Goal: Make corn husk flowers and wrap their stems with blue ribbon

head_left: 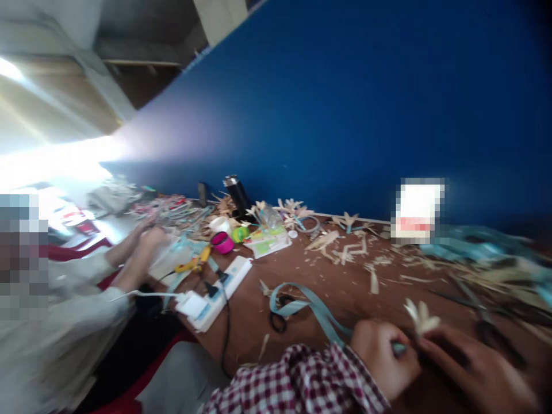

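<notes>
My left hand (383, 357) is closed in a fist at the bottom of the view, gripping the end of a light blue ribbon (314, 307) that loops away over the brown table (336, 276). My right hand (478, 371) lies just right of it, fingers pinched at the base of a small pale straw flower (420, 317) that sticks up between the two hands. The hands almost touch. Motion smears the right hand. My left sleeve is red and white check.
Black scissors (278, 315) lie under the ribbon loop. A white power strip (219, 290), pink tape roll (222, 242), black flask (238, 195) and straw scraps litter the table. Another person's hands (144, 247) work at the left. A blue wall stands behind.
</notes>
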Demonstrator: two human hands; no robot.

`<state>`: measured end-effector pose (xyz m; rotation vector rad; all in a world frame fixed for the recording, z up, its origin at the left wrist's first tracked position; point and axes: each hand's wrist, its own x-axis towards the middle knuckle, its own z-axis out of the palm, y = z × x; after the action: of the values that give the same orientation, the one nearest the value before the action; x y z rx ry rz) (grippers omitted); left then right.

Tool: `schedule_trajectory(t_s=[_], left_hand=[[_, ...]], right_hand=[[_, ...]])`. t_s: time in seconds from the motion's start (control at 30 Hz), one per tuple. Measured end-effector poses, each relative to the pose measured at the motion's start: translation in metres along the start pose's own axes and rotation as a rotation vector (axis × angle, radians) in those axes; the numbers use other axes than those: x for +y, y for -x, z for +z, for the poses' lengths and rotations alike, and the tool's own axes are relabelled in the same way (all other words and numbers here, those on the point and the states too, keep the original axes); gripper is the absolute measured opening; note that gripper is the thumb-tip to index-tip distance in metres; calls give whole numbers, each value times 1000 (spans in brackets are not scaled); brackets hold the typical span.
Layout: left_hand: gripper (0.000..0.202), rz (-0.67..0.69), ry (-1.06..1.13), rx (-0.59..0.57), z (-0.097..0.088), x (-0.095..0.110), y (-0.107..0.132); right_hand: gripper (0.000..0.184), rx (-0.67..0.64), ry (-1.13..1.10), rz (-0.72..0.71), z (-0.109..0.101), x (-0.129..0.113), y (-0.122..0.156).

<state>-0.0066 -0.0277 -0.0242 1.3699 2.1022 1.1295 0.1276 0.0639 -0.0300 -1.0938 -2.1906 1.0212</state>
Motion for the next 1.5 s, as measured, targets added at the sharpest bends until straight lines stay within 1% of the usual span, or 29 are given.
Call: schedule_trajectory(t_s=[0.03, 0.07, 0.1, 0.17, 0.27, 0.37, 0.43, 0.53, 0.7, 0.83, 0.93, 1.0, 1.13, 1.3, 1.5], left_hand=[[10, 21, 7, -21, -2, 1, -1], [9, 40, 23, -64, -5, 3, -3], [9, 50, 45, -122, -8, 4, -6], [11, 46, 84, -190, -14, 7, -12], [14, -1, 130, -289, -20, 10, -19], [17, -35, 156, -339, -23, 11, -22], [17, -35, 155, -349, -24, 11, -22], [19, -14, 140, -342, -23, 10, -22], [19, 46, 142, -326, -21, 6, -21], [21, 24, 158, -318, -22, 2, -24], [23, 26, 152, -343, -26, 1, -28], [18, 63, 118, -335, -29, 1, -31], [10, 171, 18, -272, -31, 2, -33], [14, 126, 39, -319, -30, 4, -30], [12, 110, 1, -333, -33, 10, -29]], right_hand=[[20, -99, -39, 29, -3, -10, 2], [22, -134, -78, 33, -5, -18, 3], [23, -139, -100, 40, -6, -25, 3], [21, -127, -142, 64, -8, -32, 2], [20, -120, -244, 72, -10, -31, 1], [20, -153, -335, 68, -12, -30, 2], [19, -174, -362, 42, -13, -31, 3], [18, -167, -357, 21, -15, -32, 3], [17, -125, -340, 69, -14, -30, 3], [17, -108, -331, 70, -14, -30, 3], [16, -97, -296, 48, -14, -32, 3], [15, -85, -247, 24, -14, -33, 4], [14, -86, -178, -3, -14, -33, 5], [14, -86, -137, -18, -12, -31, 6], [15, -78, -119, -61, -10, -32, 6]])
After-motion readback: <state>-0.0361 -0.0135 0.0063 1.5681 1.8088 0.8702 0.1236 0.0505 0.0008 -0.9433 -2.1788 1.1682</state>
